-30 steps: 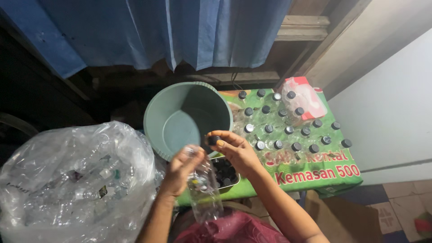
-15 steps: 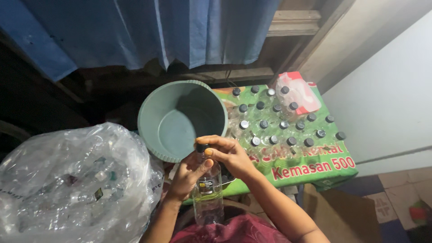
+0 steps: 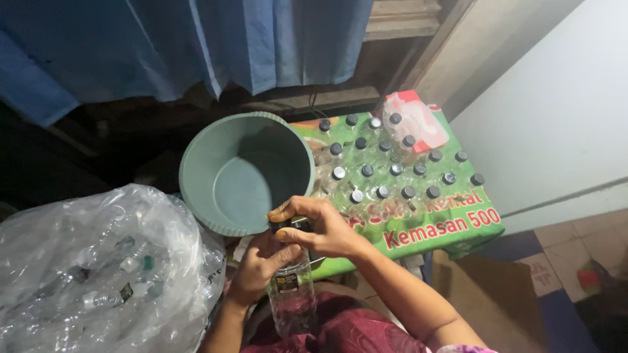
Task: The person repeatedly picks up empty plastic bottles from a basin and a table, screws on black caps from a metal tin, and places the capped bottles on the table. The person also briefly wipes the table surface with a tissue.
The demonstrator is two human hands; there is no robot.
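A clear plastic bottle [image 3: 292, 297] stands upright over my lap. My left hand [image 3: 261, 265] wraps around its upper body. My right hand [image 3: 317, 227] is closed over the dark cap [image 3: 281, 226] at the bottle's top. Just beyond my hands sits a green plastic basin [image 3: 196, 167], tilted toward me and with nothing visible inside. To its right, several small clear bottles with dark caps [image 3: 392, 170] stand in rows on a green printed cardboard box [image 3: 451, 225].
A large clear plastic bag [image 3: 98, 274] stuffed with bottles fills the lower left. A blue curtain [image 3: 196, 46] hangs at the back. A white and red plastic packet [image 3: 418, 121] lies on the box's far corner. A white wall [image 3: 562, 111] is at right.
My right hand moved from beside the bottle to on top of its cap. My left hand slid down around the bottle. The view shifted slightly.
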